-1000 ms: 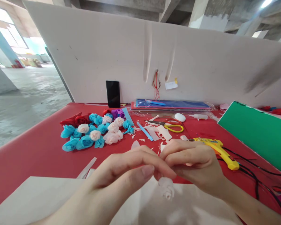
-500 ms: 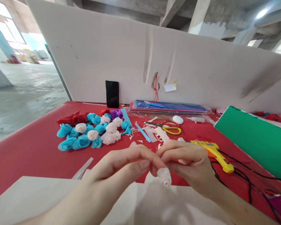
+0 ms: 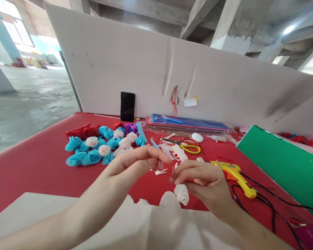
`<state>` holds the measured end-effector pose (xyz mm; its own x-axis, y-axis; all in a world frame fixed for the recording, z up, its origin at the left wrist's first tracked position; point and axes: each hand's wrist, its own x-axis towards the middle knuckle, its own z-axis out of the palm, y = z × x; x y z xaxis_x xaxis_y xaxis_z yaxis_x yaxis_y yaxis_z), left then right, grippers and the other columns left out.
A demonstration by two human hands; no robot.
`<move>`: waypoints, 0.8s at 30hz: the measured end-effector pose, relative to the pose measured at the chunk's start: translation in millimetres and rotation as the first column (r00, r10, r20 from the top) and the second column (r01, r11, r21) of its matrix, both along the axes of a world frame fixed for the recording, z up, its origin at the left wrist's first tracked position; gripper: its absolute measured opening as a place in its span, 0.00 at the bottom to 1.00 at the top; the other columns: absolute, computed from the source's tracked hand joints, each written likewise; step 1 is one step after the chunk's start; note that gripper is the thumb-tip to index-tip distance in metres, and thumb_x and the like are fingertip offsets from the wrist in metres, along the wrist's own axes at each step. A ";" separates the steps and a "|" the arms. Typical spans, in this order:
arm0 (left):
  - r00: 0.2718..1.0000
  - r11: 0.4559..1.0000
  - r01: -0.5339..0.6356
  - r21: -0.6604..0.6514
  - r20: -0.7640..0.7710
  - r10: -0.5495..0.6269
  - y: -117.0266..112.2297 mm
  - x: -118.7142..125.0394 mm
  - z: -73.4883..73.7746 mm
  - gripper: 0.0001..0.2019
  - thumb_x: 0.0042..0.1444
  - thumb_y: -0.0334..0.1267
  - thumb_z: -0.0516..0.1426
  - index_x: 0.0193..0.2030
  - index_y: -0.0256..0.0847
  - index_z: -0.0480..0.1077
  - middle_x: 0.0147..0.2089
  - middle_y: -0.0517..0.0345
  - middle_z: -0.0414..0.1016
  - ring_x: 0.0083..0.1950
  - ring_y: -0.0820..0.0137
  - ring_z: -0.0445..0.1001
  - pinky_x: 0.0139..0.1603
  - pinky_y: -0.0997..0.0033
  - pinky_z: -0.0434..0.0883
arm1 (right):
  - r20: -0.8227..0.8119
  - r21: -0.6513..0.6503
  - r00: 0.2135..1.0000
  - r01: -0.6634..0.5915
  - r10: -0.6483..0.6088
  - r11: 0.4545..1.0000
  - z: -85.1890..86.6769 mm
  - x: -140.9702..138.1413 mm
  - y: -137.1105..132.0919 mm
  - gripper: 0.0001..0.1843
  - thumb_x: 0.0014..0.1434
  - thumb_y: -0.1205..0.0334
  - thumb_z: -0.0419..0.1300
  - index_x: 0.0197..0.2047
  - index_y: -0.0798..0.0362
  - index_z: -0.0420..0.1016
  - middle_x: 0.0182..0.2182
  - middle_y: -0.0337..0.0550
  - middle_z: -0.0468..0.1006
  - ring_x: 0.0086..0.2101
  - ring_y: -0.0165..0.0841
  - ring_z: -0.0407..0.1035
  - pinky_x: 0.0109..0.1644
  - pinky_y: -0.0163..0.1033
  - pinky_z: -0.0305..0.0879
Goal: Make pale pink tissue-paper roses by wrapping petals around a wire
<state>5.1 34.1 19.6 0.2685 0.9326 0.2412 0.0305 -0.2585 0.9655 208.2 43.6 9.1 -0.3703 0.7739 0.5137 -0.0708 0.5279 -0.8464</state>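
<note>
My right hand (image 3: 203,180) is closed in a pinch on a small white paper rose (image 3: 182,194), which hangs bloom-down just above the table's near edge. My left hand (image 3: 138,163) hovers a little to the left and higher, apart from the rose, its thumb and fingertips drawn together with nothing visible between them. Under both hands lies a pale sheet (image 3: 67,218) with cut white paper pieces (image 3: 169,201) on it.
A pile of blue, white, red and purple paper roses (image 3: 101,146) lies at back left. Yellow scissors (image 3: 189,147), a yellow glue gun (image 3: 236,172) with black cables, a green board (image 3: 284,163), packs of coloured paper (image 3: 190,123) and a black phone (image 3: 127,106) surround the red table (image 3: 28,166).
My left hand has let go of the rose and moved up and to the left. My right hand keeps the rose and has drifted slightly lower.
</note>
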 end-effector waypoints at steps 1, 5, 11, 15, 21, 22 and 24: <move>0.998 0.997 -0.030 0.074 -0.051 0.034 3.6 -0.4 1.2 0.12 0.62 0.38 0.51 0.36 0.52 0.75 0.37 0.66 0.78 0.42 0.69 0.76 0.44 0.73 0.74 | 0.002 -0.012 1.000 0.004 -0.004 1.000 -0.6 -0.3 0.0 0.08 0.53 0.69 0.69 0.32 0.45 0.85 0.29 0.39 0.84 0.32 0.29 0.77 0.38 0.29 0.74; 0.964 0.967 -0.065 0.247 -0.236 0.125 12.3 -5.4 2.9 0.13 0.63 0.39 0.47 0.38 0.50 0.74 0.38 0.63 0.79 0.42 0.67 0.78 0.41 0.72 0.76 | -0.001 -0.077 1.000 0.019 -0.019 0.997 -5.6 -2.8 0.4 0.03 0.54 0.63 0.69 0.32 0.45 0.85 0.29 0.41 0.84 0.31 0.31 0.76 0.37 0.34 0.74; 0.878 0.929 0.029 0.368 -0.453 0.152 13.6 -33.3 -35.7 0.12 0.62 0.35 0.48 0.35 0.46 0.72 0.36 0.60 0.78 0.40 0.66 0.76 0.41 0.72 0.73 | -0.012 -0.198 0.999 -0.033 0.031 0.980 -10.2 -8.6 -2.0 0.02 0.52 0.62 0.70 0.29 0.47 0.85 0.28 0.40 0.82 0.30 0.30 0.74 0.35 0.33 0.72; 0.768 0.894 0.111 0.434 -0.608 0.200 8.3 -54.9 -73.5 0.13 0.60 0.31 0.50 0.37 0.46 0.75 0.37 0.57 0.78 0.40 0.65 0.75 0.42 0.71 0.71 | -0.009 -0.254 0.998 -0.067 0.067 0.965 -13.2 -12.5 -6.4 0.02 0.52 0.61 0.70 0.28 0.47 0.84 0.27 0.39 0.81 0.30 0.29 0.72 0.36 0.32 0.70; 0.636 0.851 0.194 0.487 -0.723 0.269 -6.1 -64.8 -87.5 0.14 0.59 0.30 0.53 0.42 0.53 0.76 0.38 0.59 0.76 0.40 0.64 0.73 0.46 0.66 0.67 | -0.022 -0.330 0.996 -0.091 0.089 0.940 -19.2 -17.7 -11.3 0.08 0.51 0.56 0.70 0.28 0.51 0.84 0.25 0.40 0.77 0.25 0.26 0.66 0.29 0.32 0.66; 0.625 0.846 0.198 0.495 -0.729 0.280 -7.4 -64.3 -86.7 0.14 0.59 0.30 0.53 0.41 0.53 0.77 0.38 0.59 0.75 0.40 0.63 0.72 0.45 0.66 0.67 | -0.023 -0.343 0.996 -0.094 0.092 0.935 -19.7 -18.3 -12.0 0.09 0.51 0.55 0.70 0.28 0.51 0.84 0.25 0.40 0.76 0.24 0.26 0.65 0.28 0.32 0.65; 0.612 0.837 0.206 0.508 -0.734 0.295 -8.8 -62.8 -84.8 0.14 0.58 0.28 0.54 0.39 0.52 0.77 0.38 0.59 0.76 0.39 0.64 0.72 0.44 0.66 0.67 | -0.024 -0.363 0.995 -0.100 0.098 0.927 -20.5 -19.5 -13.4 0.10 0.50 0.54 0.71 0.27 0.52 0.83 0.24 0.39 0.75 0.23 0.25 0.64 0.28 0.32 0.65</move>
<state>-57.7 25.3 -65.2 0.5404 0.7480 0.3855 0.7027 -0.6531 0.2822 188.7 30.2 -11.3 -0.4523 0.8675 0.2070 -0.1123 0.1749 -0.9782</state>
